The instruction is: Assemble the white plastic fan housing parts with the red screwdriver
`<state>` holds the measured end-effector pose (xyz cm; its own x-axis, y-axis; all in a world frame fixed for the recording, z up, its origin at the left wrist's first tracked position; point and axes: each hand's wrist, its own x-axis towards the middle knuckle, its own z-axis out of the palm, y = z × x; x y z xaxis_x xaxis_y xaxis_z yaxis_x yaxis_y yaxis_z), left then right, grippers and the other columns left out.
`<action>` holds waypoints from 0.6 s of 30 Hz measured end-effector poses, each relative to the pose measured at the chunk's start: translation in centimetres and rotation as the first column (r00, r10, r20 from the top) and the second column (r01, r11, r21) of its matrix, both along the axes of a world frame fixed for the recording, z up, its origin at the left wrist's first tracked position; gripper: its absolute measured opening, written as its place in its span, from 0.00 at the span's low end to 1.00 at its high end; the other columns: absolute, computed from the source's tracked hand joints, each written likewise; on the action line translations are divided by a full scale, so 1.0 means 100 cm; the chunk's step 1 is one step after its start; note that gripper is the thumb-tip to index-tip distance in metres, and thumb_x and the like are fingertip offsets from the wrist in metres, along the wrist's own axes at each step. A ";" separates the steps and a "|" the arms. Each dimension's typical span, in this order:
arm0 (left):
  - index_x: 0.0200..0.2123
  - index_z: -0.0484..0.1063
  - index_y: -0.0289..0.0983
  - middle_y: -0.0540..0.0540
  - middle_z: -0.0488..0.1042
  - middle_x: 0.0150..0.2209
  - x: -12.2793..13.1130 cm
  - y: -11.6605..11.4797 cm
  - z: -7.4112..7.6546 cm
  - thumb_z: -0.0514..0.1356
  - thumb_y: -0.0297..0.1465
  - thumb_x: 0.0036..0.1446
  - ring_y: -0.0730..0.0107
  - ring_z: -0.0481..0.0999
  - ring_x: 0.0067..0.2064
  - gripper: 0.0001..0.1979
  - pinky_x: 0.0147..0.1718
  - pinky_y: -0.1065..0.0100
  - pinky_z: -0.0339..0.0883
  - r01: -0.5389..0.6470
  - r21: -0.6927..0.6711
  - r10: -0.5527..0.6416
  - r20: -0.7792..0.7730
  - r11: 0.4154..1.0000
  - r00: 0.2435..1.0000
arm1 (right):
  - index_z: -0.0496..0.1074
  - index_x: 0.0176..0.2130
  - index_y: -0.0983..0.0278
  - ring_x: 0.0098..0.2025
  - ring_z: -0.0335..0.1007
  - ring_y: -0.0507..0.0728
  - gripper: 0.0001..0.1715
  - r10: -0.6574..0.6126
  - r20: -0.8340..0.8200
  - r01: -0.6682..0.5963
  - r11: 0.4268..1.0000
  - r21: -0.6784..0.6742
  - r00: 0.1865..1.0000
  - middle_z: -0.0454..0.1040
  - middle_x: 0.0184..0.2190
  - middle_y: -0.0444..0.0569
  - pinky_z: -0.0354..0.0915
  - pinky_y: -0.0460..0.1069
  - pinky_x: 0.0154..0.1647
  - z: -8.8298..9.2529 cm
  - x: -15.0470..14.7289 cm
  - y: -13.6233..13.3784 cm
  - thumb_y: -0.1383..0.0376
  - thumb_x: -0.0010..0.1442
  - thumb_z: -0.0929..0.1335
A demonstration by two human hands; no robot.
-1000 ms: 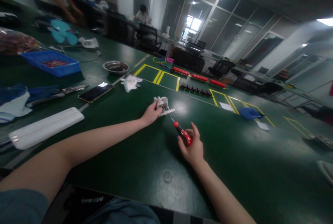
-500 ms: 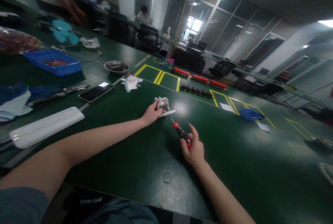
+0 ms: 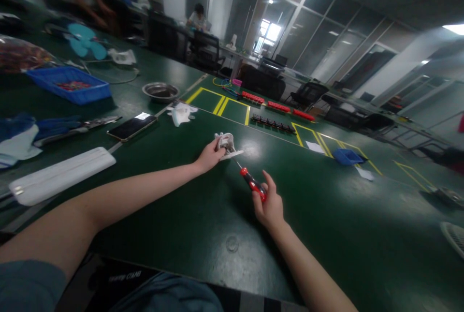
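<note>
Near the middle of the green table (image 3: 174, 215), my left hand (image 3: 210, 155) grips a small white plastic part (image 3: 226, 143) with a rounded housing and a flat base edge. My right hand (image 3: 270, 204) is closed around the handle end of a red-and-black screwdriver (image 3: 250, 180), its index finger raised off the handle. The shaft points up and left toward the white part. Whether the tip touches a screw in it is too small to make out.
At the left lie a white power strip (image 3: 63, 175), a phone (image 3: 133, 126), a blue tray (image 3: 72, 87) of small coloured pieces and a fan with teal blades (image 3: 86, 42). Beyond my hands are a metal bowl (image 3: 160, 91), white gloves (image 3: 181, 113) and red racks (image 3: 278, 107). People sit farther back.
The screwdriver handle has turned, showing more red now, and its tip end sits slightly lower relative to the white part. The whole view has shifted a little.
</note>
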<state>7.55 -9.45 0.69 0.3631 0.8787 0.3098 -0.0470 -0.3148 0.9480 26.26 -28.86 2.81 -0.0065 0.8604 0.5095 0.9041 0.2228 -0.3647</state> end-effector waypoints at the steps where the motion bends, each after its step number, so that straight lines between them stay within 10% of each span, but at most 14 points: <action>1: 0.55 0.67 0.36 0.43 0.74 0.47 0.000 0.000 0.001 0.54 0.27 0.57 0.64 0.74 0.45 0.21 0.47 0.60 0.68 0.004 -0.002 -0.004 -0.004 1.000 1.000 | 0.48 0.65 0.66 0.21 0.67 0.51 0.34 -0.003 0.018 0.003 1.000 0.003 1.000 0.71 0.28 0.44 0.63 0.45 0.21 0.000 0.001 0.000 0.59 0.64 0.61; 18: 0.54 0.67 0.35 0.43 0.75 0.45 -0.003 -0.006 0.008 0.54 0.27 0.58 0.64 0.74 0.43 0.20 0.46 0.61 0.68 0.006 -0.014 -0.007 -0.027 1.000 1.000 | 0.62 0.58 0.70 0.20 0.69 0.52 0.27 -0.054 0.228 0.051 0.999 0.019 0.972 0.74 0.25 0.46 0.60 0.45 0.22 0.007 -0.002 -0.003 0.57 0.65 0.60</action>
<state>7.26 -10.07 1.51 0.3769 0.8803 0.2881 -0.0234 -0.3018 0.9531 26.08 -29.11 3.50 -0.0786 0.8561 0.5108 0.9737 0.1759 -0.1450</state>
